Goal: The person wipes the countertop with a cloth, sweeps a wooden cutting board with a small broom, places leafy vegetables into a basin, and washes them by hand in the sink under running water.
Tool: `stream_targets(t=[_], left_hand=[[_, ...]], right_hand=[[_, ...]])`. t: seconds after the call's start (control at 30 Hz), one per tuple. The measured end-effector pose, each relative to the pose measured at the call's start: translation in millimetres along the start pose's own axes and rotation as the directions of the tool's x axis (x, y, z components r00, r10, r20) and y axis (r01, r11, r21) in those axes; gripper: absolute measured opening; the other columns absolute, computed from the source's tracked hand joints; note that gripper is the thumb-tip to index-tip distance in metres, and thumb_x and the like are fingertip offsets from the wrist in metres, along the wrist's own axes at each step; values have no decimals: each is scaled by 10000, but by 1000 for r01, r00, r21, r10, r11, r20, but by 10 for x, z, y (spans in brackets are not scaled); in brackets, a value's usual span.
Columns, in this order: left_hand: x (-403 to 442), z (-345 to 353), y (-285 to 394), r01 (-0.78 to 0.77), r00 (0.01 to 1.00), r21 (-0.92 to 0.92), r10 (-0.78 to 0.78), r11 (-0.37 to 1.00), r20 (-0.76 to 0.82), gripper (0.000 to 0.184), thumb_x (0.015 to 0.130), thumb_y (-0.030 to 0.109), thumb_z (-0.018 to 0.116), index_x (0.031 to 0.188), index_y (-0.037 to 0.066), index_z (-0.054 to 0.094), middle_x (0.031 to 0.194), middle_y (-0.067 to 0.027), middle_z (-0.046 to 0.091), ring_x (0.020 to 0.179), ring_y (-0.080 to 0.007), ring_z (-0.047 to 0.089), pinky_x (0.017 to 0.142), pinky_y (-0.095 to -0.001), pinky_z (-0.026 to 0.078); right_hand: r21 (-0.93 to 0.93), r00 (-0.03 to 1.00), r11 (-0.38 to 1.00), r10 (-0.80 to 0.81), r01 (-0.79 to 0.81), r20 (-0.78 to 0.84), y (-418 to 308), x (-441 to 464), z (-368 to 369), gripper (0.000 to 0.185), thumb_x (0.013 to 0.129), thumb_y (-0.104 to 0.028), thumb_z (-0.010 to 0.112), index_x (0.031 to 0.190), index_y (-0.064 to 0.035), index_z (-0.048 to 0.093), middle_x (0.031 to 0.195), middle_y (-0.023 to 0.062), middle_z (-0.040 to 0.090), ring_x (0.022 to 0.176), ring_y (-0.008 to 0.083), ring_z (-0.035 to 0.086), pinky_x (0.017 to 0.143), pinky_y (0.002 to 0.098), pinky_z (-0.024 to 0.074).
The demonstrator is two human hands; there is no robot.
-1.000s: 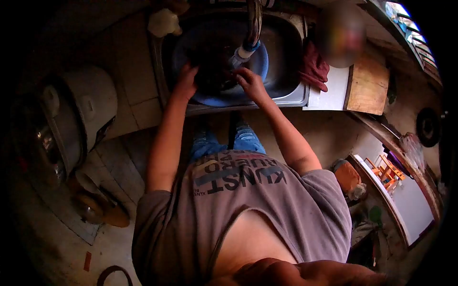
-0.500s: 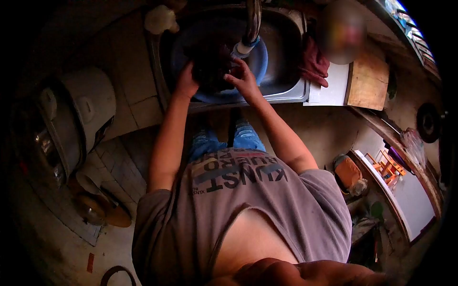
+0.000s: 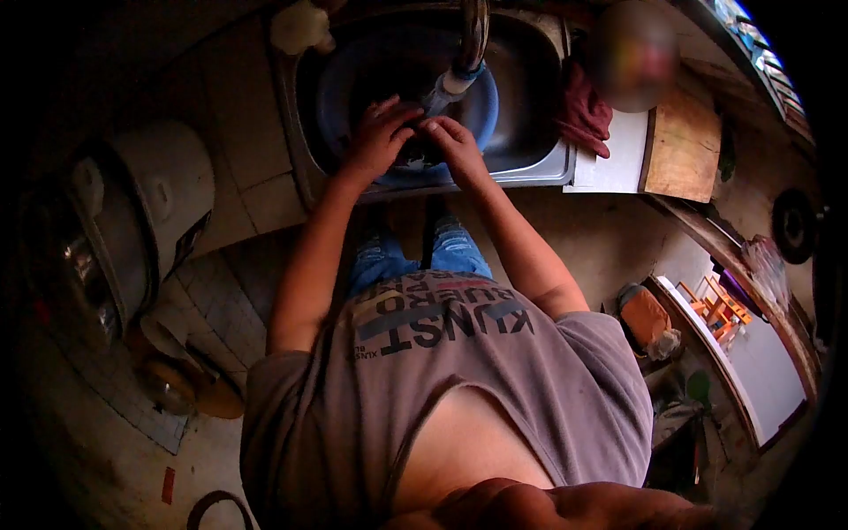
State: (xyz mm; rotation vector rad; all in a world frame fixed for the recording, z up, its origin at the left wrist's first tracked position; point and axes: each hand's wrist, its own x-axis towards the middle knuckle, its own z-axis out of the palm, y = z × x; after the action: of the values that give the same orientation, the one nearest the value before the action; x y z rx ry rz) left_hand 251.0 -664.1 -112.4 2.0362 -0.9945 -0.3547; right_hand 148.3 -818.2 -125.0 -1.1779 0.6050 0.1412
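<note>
A blue basin (image 3: pixel 490 110) sits in a metal sink (image 3: pixel 552 168) under a curved faucet (image 3: pixel 474 40). Water (image 3: pixel 437 100) appears to run from the faucet's pale tip beside my fingers. My left hand (image 3: pixel 382 140) is over the basin, back upward, fingers bent toward the right. Facing it, my right hand (image 3: pixel 454 144) has its fingers drawn together, their tips close to those of the left. What they pinch, if anything, is too dark to make out. The basin's inside is in deep shadow, so a dark mass in it cannot be told apart clearly.
A dark red cloth (image 3: pixel 583 115) hangs over the sink's right edge, near a wooden board (image 3: pixel 682 146) on the counter. At the sink's back left corner is a pale lumpy object (image 3: pixel 300 28). A bulky pale appliance (image 3: pixel 172 194) stands at the left.
Both hands held a dark, ruffled bunch, hands apart on either side of it. Now the bunch is out of clear sight, and my left hand has moved up and right toward the right hand.
</note>
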Motion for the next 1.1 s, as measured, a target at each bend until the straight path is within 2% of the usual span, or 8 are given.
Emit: stream_targets(t=[0.07,0.13,0.2,0.5,0.57,0.77,0.87,1.1], left_hand=[[-13,39,-12,-25,999,65,23,998,36,346,834,115,629,1176,115,575,1203,-95,575,1170,-284,499,980,-353,392],[-26,47,0,240,970,-179,-229,954,81,234,846,115,621,1078,87,617,1083,-75,624,1032,-235,578,879,-332,449],[-53,83,-44,296,955,-290,-288,910,70,196,842,105,620,1035,74,624,1013,-81,635,953,-219,599,831,-323,463],[-113,45,-81,483,869,-490,-464,726,171,132,864,131,605,967,58,644,865,-61,650,810,-160,609,751,-273,468],[-95,18,-30,491,865,-486,-471,723,173,134,864,138,606,968,64,648,869,-59,654,807,-160,608,749,-274,468],[-61,-12,181,459,888,-364,-428,810,166,126,876,130,601,974,65,645,875,-34,657,831,-124,597,749,-268,465],[-65,23,171,403,915,-378,-375,833,150,130,878,136,600,973,59,644,909,-48,666,844,-130,602,760,-271,466],[-4,-3,145,247,965,-223,-218,943,144,109,834,112,610,923,53,631,914,-97,652,875,-244,616,775,-340,471]], right_hand=[[260,997,965,-5,-15,78,-6,3,0,226,924,-192,532,1065,-30,601,1000,45,627,924,141,571,842,254,434],[349,997,937,-2,-24,74,0,6,-15,223,921,-175,525,1074,-29,596,1005,51,627,936,144,571,847,258,434],[439,997,898,5,-38,74,37,1,-30,222,918,-158,518,1083,-28,591,1011,57,627,948,146,571,853,263,434],[-72,998,995,-62,64,23,-13,-85,-31,227,847,-125,619,1054,-31,609,1040,66,631,1016,202,569,912,318,425],[-488,886,773,-464,406,3,-28,-64,-19,236,803,-113,670,1025,-42,628,1045,83,634,1041,235,565,931,352,412],[-644,800,610,-599,462,6,-172,-105,-13,193,756,-121,716,927,-49,664,979,116,648,975,289,581,850,386,442],[-569,882,759,-456,316,-118,-89,-85,0,157,771,-138,708,881,-36,662,897,118,657,875,283,606,765,374,467],[-593,911,761,-398,263,-107,4,-95,-57,145,824,-146,656,892,-20,635,853,145,648,797,287,618,701,353,475]])
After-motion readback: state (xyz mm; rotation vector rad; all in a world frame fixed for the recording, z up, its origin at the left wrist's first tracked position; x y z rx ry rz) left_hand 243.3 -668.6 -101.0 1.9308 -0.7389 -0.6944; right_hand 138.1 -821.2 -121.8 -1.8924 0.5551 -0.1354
